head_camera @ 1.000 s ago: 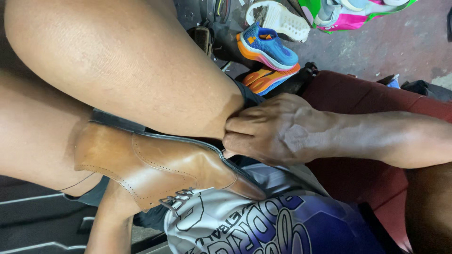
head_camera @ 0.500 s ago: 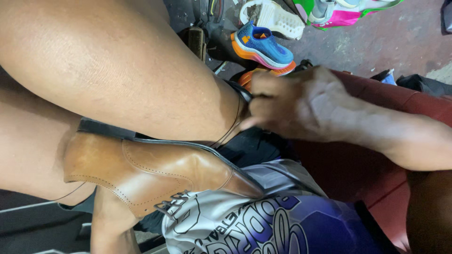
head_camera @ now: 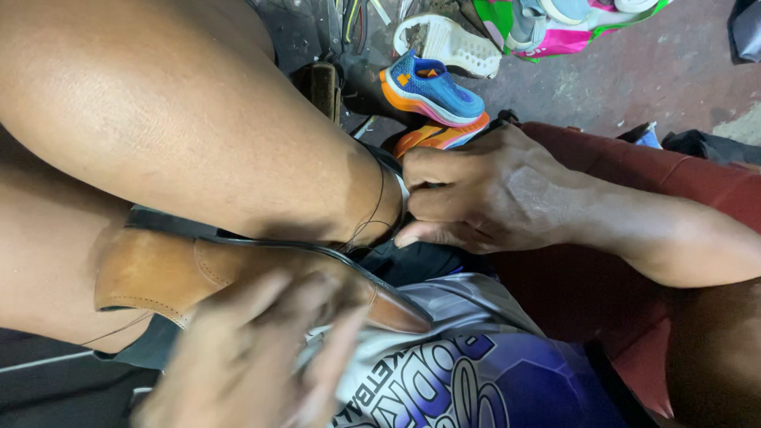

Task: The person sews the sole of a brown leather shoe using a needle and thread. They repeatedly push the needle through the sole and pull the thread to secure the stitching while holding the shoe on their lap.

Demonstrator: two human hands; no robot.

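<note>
- Left hand (head_camera: 254, 357) — blurred, fingers spread, now swept in over the tan leather shoe (head_camera: 182, 273) held on the lap;
- Right hand (head_camera: 483, 194) — risen from the toe, pinching dark thread (head_camera: 379, 198); stitch seemingly drawn tight;
- Blue-and-orange foam-soled sneaker (head_camera: 432, 91) beyond.

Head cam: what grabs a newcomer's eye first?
The tan leather shoe wedged between the person's bare legs at lower left, with the right hand pinching dark thread near its upper edge. The left hand is a blur in front of the shoe. On the floor above lies a bright blue-and-orange sneaker.
</note>
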